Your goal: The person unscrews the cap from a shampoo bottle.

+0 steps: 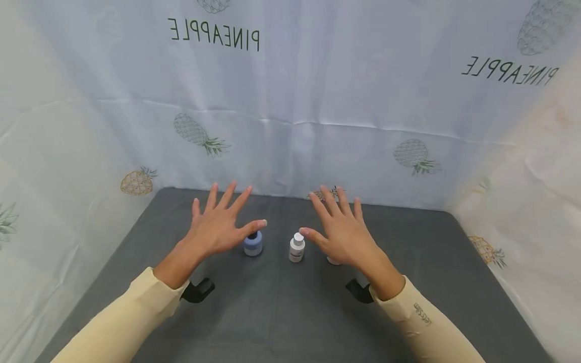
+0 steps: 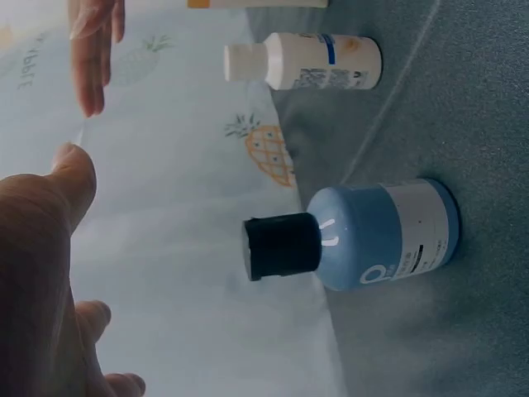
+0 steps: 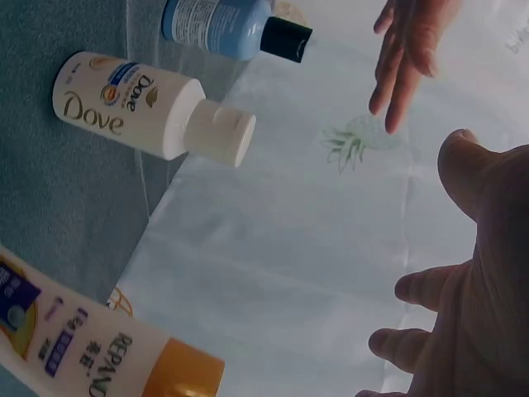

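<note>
While both cream sleeves [image 1: 136, 307] reach in from the near edge, the left hand [image 1: 217, 228] and the right hand [image 1: 343, 233] hover palm-down above the grey mat [image 1: 281, 312], fingers spread and straight, holding nothing. A black wrist strap [image 1: 198, 291] shows under each forearm.

Just beyond the left thumb stands the blue bottle [image 1: 253, 244], squat and round-shouldered with a black screw cap; the left wrist view shows a smooth, slightly glossy plastic body and a pale wrap label. It looks light and stiff, and probably a little slick, so the straight labelled wall below the shoulder seems the surest place to grip, rather than the narrow cap.

Beside it, just off the right thumb, stands the white Dove bottle [image 1: 297, 248], a small plain cylinder with a white cap [image 3: 218, 134]. It too reads as light, hard plastic that would tip easily if nudged high; its midsection should suit a thumb-and-fingers pinch.

A third container, a white tube with an orange cap [image 3: 78, 351], stands under the right palm, mostly hidden in the head view.

Farther back, the mat meets a thin, creased white cloth [image 1: 290, 101] printed with pineapples.
</note>
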Motion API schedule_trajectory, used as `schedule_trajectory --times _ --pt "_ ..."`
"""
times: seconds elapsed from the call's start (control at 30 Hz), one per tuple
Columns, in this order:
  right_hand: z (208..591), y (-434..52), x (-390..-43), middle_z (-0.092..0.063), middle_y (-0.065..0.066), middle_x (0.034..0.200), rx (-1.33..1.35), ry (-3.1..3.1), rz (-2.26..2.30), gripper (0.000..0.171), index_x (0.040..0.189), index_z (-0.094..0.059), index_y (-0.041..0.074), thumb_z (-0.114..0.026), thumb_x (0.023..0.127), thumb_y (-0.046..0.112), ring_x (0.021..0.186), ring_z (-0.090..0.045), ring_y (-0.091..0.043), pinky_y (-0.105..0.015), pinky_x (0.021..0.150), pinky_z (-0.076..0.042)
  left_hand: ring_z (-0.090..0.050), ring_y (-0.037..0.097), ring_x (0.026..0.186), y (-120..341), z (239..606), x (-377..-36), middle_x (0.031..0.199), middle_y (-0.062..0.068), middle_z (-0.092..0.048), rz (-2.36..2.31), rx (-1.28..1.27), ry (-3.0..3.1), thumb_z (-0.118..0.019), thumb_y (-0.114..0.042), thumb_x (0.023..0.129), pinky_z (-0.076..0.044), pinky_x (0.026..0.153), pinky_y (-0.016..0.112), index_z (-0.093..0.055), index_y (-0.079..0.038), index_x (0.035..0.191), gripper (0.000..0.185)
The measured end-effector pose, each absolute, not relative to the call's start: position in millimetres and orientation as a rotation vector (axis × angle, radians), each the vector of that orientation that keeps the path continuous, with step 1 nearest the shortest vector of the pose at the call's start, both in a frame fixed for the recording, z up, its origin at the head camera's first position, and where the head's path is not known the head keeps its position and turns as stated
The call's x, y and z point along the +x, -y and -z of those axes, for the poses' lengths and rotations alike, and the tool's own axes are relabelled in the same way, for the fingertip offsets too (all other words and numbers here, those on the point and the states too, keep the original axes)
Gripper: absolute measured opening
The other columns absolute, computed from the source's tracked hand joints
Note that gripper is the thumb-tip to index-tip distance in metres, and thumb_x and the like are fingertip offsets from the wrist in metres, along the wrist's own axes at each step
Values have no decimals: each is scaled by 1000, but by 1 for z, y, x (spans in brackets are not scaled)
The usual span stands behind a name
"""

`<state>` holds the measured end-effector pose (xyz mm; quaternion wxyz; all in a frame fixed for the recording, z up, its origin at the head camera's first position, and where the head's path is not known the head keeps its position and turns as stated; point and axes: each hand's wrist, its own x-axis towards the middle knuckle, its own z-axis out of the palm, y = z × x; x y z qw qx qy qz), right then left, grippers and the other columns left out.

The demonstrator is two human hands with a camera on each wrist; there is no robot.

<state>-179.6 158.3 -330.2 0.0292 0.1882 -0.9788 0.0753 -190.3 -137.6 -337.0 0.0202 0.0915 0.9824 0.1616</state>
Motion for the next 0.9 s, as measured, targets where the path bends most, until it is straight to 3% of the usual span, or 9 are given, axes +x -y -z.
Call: schedule_trajectory --times 0.9 --pt "338 -102 -170 -5 -2 178 777 3006 -277 87 169 -15 25 -44 101 72 165 1 -33 -64 132 -6 2 51 161 151 348 -184 177 15 -6 -510 379 -3068 -50 -78 95 -4 125 76 -17 -29 168 94"
